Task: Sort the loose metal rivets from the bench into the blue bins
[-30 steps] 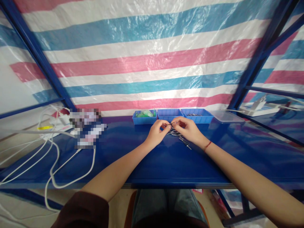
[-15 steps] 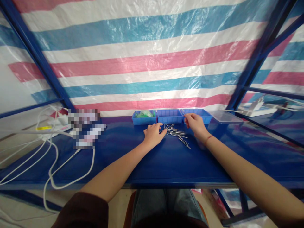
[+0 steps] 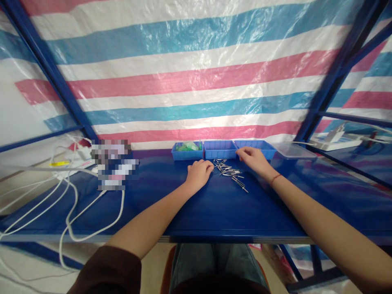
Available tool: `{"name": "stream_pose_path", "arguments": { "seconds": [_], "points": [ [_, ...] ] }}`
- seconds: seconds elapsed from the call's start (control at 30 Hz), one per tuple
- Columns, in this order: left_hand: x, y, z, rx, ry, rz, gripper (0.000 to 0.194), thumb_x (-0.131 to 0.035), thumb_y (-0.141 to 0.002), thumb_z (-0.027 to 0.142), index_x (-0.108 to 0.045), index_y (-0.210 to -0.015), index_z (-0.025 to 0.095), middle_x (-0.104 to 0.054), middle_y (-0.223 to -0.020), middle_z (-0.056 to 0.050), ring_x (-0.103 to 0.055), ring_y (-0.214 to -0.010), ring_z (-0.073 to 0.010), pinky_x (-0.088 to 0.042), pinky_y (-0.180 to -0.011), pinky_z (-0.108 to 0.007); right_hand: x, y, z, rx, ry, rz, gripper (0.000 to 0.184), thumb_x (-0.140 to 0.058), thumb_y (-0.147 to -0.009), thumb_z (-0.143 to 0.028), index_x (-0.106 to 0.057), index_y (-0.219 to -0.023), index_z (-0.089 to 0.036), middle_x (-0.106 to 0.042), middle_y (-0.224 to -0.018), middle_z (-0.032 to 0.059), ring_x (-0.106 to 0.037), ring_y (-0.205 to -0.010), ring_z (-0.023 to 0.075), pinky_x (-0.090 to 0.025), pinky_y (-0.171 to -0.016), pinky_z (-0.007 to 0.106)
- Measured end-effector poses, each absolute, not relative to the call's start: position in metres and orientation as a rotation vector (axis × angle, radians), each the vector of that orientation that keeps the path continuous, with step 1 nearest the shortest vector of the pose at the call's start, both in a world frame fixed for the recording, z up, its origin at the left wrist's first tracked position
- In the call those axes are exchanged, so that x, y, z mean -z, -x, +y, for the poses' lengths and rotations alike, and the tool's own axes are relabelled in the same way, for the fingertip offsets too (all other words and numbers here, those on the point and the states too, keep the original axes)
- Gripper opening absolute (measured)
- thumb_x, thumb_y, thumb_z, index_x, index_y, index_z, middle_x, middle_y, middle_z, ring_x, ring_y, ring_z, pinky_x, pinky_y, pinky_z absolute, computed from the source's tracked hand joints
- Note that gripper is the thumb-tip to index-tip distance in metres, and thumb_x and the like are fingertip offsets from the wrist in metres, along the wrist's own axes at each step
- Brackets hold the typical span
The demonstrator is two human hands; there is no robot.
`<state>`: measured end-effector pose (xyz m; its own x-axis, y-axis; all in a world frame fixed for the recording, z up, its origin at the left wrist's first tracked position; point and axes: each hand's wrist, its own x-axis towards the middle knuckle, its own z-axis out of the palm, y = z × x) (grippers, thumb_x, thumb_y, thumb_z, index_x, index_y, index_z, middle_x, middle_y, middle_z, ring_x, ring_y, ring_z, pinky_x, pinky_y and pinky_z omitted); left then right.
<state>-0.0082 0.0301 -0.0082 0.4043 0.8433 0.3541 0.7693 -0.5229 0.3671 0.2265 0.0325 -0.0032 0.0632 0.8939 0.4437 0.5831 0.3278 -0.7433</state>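
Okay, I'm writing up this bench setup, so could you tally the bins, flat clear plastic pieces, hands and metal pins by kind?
Blue bins: 3
Flat clear plastic piece: 1
Hands: 2
Total: 6
Metal pins: too jumbled to count, left out.

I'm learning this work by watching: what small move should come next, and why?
I'd probably bring the right hand across to the left hand. The left fingertips are at the near-left edge of the loose metal pins, while the right hand is over by the right-hand blue bin.
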Motion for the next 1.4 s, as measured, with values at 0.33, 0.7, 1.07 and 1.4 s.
{"name": "stream_pose_path", "arguments": {
  "seconds": [0.33, 0.7, 1.07, 1.4],
  "points": [
    [0.013, 0.000, 0.037, -1.152, -2.089, 0.871, 0.013, -0.051, -0.086, 0.025, -0.060, -0.093, 0.019, -0.068, -0.090, -0.001, -0.063, -0.084, -0.0138, -0.047, -0.080, -0.025, -0.007, -0.171, 0.002, -0.800, 1.065, -1.681, 0.034, -0.065, -0.072, -0.047, -0.066, -0.084, -0.015, -0.067, -0.077, 0.0042, -0.058, -0.066, 0.0138, -0.046, -0.064, 0.029],
    [0.008, -0.003, 0.029, -1.160, -2.054, 0.838, 0.016, -0.057, -0.082, 0.031, -0.059, -0.092, 0.018, -0.067, -0.088, -0.001, -0.062, -0.084, -0.0146, -0.046, -0.079, -0.027, -0.012, -0.166, -0.003, -0.778, 0.987, -1.581, 0.034, -0.069, -0.069, -0.048, -0.063, -0.079, -0.016, -0.060, -0.066, -0.0001, -0.048, -0.054, 0.0098, -0.040, -0.053, 0.026],
    [0.003, -0.001, 0.025, -1.265, -2.087, 0.915, 0.013, -0.058, -0.082, 0.029, -0.061, -0.089, 0.018, -0.066, -0.093, -0.002, -0.061, -0.084, -0.0144, -0.047, -0.080, -0.028, -0.015, -0.172, -0.005, -0.430, 1.046, -1.847, 0.028, -0.053, -0.083, -0.043, -0.064, -0.087, -0.018, -0.065, -0.081, 0.0048, -0.056, -0.068, 0.0151, -0.044, -0.061, 0.028],
    [0.006, -0.001, 0.027, -1.226, -2.241, 0.928, 0.022, -0.058, -0.083, 0.035, -0.060, -0.095, 0.018, -0.063, -0.084, -0.001, -0.059, -0.077, -0.0132, -0.046, -0.075, -0.025, -0.006, -0.173, 0.006, -0.839, 1.132, -1.754, 0.035, -0.053, -0.080, -0.051, -0.060, -0.082, -0.017, -0.058, -0.067, 0.0009, -0.050, -0.054, 0.0109, -0.042, -0.052, 0.025]
  ]
}}
